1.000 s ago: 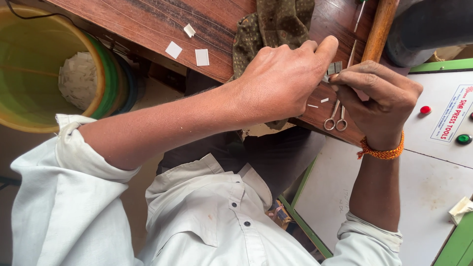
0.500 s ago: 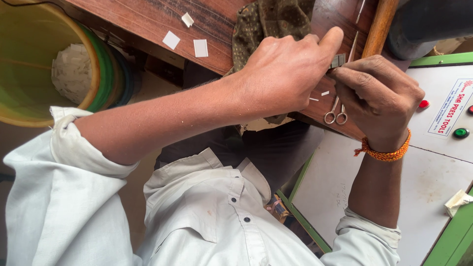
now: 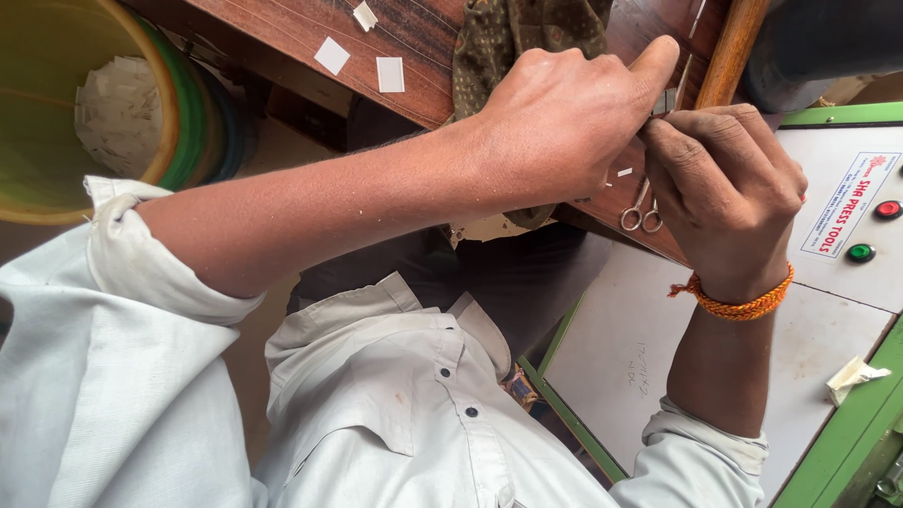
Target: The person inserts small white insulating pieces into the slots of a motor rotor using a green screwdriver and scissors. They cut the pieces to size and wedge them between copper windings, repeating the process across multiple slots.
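Nearest: white buttoned shirt [image 3: 404,414], sleeves rolled.

Left hand [image 3: 564,122]: fingers curled, index finger stretched forward, thumb side pressed to a small grey flat piece [image 3: 664,102]. Right hand [image 3: 724,183], with an orange braided thread wristband [image 3: 738,301]: fingers bunched shut, tips meeting the left hand on the same piece. Piece pinched between both hands above the table edge; exact grip hidden by knuckles.

Change over the last second: hands hardly shifted and locked together throughout; only the view drifted. Judged as fine work on the piece continuing, not a release.

Just under the right hand: small steel scissors [image 3: 641,214], lying untouched on the dark wooden tabletop [image 3: 282,23].

Right of the right hand: white machine panel with green frame [image 3: 828,320], bearing a white rectangular label with red and blue print [image 3: 842,216], a round red button [image 3: 887,209] and a round green button [image 3: 859,252].

Beyond the left hand: olive patterned cloth [image 3: 527,28], white paper squares [image 3: 331,55].
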`<state>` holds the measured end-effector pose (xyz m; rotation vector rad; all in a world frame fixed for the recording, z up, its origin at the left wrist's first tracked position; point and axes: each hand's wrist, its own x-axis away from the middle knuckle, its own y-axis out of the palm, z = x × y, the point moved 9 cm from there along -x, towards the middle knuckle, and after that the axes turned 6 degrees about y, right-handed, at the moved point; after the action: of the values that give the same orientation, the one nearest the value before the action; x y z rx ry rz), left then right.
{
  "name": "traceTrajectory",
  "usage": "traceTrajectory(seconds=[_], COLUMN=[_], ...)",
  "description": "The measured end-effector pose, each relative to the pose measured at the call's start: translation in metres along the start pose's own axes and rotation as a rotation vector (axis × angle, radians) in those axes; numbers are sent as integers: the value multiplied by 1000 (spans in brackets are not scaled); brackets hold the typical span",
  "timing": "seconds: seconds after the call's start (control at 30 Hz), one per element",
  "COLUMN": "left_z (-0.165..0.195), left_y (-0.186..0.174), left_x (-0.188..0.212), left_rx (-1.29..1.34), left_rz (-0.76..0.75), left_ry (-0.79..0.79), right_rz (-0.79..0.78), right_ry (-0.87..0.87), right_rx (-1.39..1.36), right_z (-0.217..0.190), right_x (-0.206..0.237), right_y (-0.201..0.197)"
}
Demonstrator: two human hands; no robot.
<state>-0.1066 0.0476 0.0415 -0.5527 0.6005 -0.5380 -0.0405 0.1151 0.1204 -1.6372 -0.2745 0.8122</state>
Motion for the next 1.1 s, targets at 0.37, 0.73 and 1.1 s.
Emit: traceTrajectory(seconds=[0.37,0.73,1.1], left_z=[-5,-23,-16], left_y=[-12,-13,-20], left_x=[-4,0,0], left_rx=[-10,50,33], left_rz=[82,-28,-19], left_ry=[28,-42,26], right_rz=[193,154,243], right_ry=[72,230,208], right_rx=[-11,-277,-40], right_z=[0,17,-2], right_x=[8,-6,1], right_y=[16,17,24])
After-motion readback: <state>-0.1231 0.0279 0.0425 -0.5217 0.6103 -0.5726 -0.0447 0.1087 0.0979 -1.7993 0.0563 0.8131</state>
